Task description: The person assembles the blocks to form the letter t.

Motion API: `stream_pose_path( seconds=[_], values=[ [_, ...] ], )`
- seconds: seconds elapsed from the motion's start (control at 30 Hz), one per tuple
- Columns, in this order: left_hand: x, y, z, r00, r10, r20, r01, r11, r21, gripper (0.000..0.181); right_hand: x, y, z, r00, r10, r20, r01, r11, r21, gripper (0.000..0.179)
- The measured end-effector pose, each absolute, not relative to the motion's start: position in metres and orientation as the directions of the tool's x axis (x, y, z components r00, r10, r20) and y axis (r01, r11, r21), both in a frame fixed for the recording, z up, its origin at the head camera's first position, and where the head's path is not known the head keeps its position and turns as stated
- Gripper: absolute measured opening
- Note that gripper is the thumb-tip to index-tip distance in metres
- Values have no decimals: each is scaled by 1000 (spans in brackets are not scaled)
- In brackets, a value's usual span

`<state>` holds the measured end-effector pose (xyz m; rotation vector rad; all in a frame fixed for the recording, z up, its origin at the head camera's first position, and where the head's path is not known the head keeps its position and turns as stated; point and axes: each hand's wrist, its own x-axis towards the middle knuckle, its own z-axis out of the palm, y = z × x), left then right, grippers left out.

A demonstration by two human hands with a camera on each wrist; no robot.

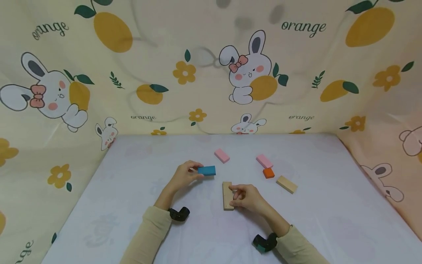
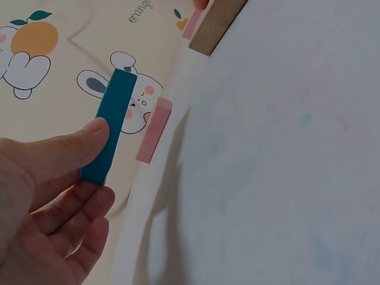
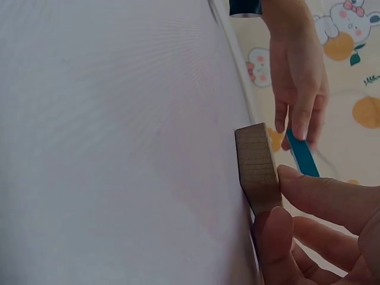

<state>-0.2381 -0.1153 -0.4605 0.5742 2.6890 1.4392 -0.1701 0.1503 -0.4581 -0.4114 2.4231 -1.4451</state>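
Observation:
My left hand (image 1: 185, 175) pinches one end of a blue block (image 1: 207, 171) between thumb and fingers, holding it above the table; its shadow shows in the left wrist view. To the right and nearer me, my right hand (image 1: 248, 198) grips a long plain wooden block (image 1: 226, 196) by its right side. In the right wrist view this wooden block (image 3: 257, 169) sits at the table surface, thumb and a finger against it. The blue block (image 3: 304, 155) appears beyond it there, in the left hand (image 3: 300, 83).
A pink block (image 1: 222, 156) lies behind the blue one. Further right, a second pink block (image 1: 264, 161) lies right by a small orange block (image 1: 268, 173), with another plain wooden block (image 1: 287, 184) beside them. A printed cloth (image 1: 204, 91) rises behind the white table (image 1: 132, 190).

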Motion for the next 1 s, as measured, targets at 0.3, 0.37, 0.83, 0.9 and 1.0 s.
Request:
stream_pose_path(
  seconds=[0.3, 0.37, 0.83, 0.9, 1.0],
  values=[
    [-239, -110, -461, -918, 365, 156, 331, 486, 809, 35, -170, 151, -460, -917, -382, -114, -80, 456, -886, 55],
    [-239, -109, -462, -913, 372, 164, 342, 482, 807, 35, -170, 151, -459, -915, -387, -114, -81, 453, -888, 56],
    [-238, -95, -467, -911, 381, 160, 346, 491, 799, 34, -173, 153, -461, -902, -418, -105, -91, 422, -902, 55],
    [-238, -93, -468, -912, 378, 162, 346, 493, 798, 35, -173, 153, -461, -902, -419, -104, -92, 423, -901, 55],
    [-238, -92, -469, -914, 373, 161, 344, 500, 795, 34, -173, 152, -460, -902, -419, -109, -91, 430, -898, 54]
  ],
)
